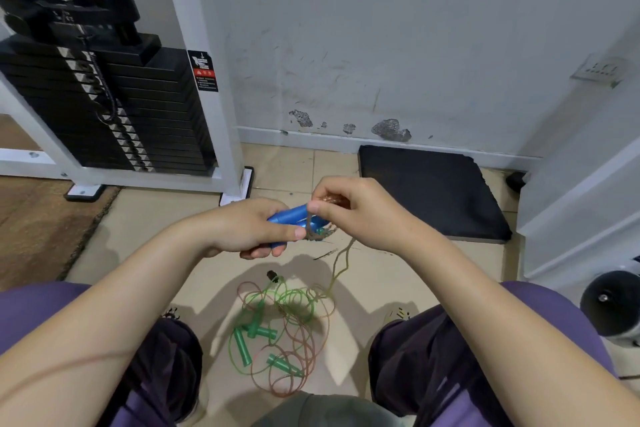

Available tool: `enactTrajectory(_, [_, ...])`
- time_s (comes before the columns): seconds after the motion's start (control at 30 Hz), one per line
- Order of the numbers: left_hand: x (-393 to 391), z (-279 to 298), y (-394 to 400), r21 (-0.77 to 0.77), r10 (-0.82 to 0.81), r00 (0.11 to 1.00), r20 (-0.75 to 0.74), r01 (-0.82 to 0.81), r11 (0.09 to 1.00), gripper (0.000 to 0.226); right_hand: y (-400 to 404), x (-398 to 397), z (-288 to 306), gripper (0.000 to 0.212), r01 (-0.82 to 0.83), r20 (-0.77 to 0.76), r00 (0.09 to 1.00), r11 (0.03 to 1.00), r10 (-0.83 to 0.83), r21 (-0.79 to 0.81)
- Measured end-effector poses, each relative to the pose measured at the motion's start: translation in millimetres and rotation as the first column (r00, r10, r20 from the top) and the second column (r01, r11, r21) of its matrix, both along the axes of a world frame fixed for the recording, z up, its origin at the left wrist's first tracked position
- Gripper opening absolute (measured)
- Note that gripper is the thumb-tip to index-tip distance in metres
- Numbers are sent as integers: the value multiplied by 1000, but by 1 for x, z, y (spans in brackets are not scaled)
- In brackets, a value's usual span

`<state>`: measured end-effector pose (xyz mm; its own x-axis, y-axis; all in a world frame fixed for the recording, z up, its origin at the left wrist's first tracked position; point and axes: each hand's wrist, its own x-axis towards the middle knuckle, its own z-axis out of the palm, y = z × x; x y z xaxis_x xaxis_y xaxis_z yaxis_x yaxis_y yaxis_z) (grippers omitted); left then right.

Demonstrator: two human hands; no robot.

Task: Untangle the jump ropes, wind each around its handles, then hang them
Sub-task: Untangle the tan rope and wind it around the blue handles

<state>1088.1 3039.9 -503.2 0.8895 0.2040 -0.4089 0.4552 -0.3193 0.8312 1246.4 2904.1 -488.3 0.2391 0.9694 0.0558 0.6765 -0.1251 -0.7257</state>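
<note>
Left hand clamps the stiff blue handles together, right hand pinches the thin, floppy brownish cord onto them, above the tiled floor where light green-handled ropes lie tangled mid-floor — best gripped by the handles

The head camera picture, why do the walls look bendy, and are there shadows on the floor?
In the head view, the wide lens bows straight edges, like the white machine frame. Soft arm shadows fall on the tiled floor around the tangled ropes. The left hand holding the blue handles looks sharp, but the rope at the right hand is a little smeared.
</note>
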Motion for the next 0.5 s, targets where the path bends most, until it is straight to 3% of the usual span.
enactTrajectory(0.2, [2,1,-10,-104,-84,996,26,86,991,17,4,-5,0,9,-42,-81,996,998,47,56])
enactTrajectory(0.33, [8,-3,-18,-89,-92,992,81,99,991,33,5,-10,-2,5,-61,-158,985,997,68,49])
enactTrajectory(0.43, [7,-2,-14,-126,-69,992,104,82,989,19,5,-5,-1,15,-21,-231,973,1000,25,19])
enactTrajectory(0.5, [5,-2,-9,-136,-66,991,113,82,987,26,3,-1,0,23,0,-285,958,999,-11,-38])
